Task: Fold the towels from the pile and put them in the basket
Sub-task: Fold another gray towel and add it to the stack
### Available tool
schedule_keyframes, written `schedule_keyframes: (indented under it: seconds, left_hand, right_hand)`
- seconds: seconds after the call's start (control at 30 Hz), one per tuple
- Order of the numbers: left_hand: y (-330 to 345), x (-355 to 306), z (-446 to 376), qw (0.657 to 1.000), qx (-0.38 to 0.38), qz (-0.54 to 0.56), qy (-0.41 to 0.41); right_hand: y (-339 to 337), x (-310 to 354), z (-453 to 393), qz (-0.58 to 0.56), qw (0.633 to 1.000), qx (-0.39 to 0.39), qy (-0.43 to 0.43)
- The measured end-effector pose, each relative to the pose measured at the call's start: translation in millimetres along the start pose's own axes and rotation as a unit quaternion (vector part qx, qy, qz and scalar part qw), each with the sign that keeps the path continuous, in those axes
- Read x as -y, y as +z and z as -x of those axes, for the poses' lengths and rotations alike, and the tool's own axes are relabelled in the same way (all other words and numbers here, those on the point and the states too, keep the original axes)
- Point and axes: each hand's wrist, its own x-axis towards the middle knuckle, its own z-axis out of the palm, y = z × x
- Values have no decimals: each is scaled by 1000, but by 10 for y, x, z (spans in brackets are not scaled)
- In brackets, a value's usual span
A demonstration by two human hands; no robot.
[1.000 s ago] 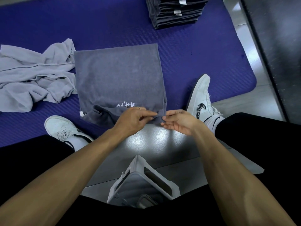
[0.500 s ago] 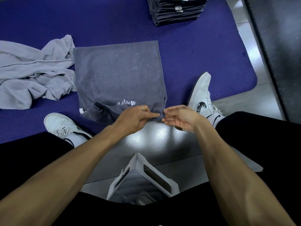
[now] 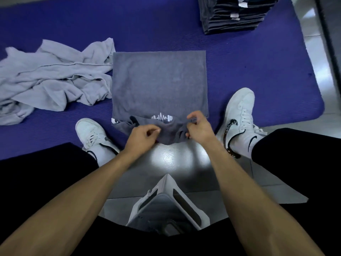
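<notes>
Here, the near edge of the dark grey towel is pinched between curled fingers of the left hand, and the same bunched edge is gripped by the curled fingers of the right hand, a short stretch of cloth being left between the two hands. The towel is spread flat on the blue mat, its far edge straight and its near edge (the one bearing a white printed logo) crumpled and lifted over the mat's border above the shiny grey floor. A white basket is seen close to the body, between the forearms; what is held inside cannot be told. A heap of light grey towels is lain just beside the dark towel's left edge, touching it near the far corner. A stack of folded dark towels is set at the mat's far right. The towel is flanked by white shoes, the left shoe and the right shoe, with bare mat left open to the right.
</notes>
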Motion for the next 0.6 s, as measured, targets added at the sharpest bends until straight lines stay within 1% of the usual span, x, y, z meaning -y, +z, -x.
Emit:
schedule_keyframes:
  seconds: [0.07, 0.13, 0.3, 0.37, 0.4, 0.47, 0.5, 0.53, 0.6]
  left_hand:
    - [-113, 164, 75, 994, -53, 37, -84]
    - [-202, 343, 158, 981, -98, 71, -154]
    - [-386, 586, 260, 955, -180, 71, -225]
    - [-428, 575, 221, 930, -201, 118, -283]
    - [-449, 551, 178, 909, -205, 163, -323]
    - [-524, 466, 70, 865, -190, 232, -403]
    - [-565, 422, 10, 850, -169, 247, -434]
    - [-602, 381, -45, 841, -138, 252, -458]
    - [-660, 322, -137, 838, -69, 248, -481]
  right_hand:
    - [268, 57, -24, 46, 998, 26, -41]
    - [510, 73, -34, 80, 995, 48, -44]
    - [828, 76, -79, 102, 993, 59, -7]
    - [884, 93, -108, 118, 991, 57, -4]
    - [906, 103, -123, 127, 990, 53, -9]
    - [932, 115, -144, 140, 989, 43, -16]
    - [935, 120, -144, 141, 989, 39, -17]
    - [937, 115, -145, 140, 989, 35, -17]
    - [934, 103, -148, 139, 990, 30, -19]
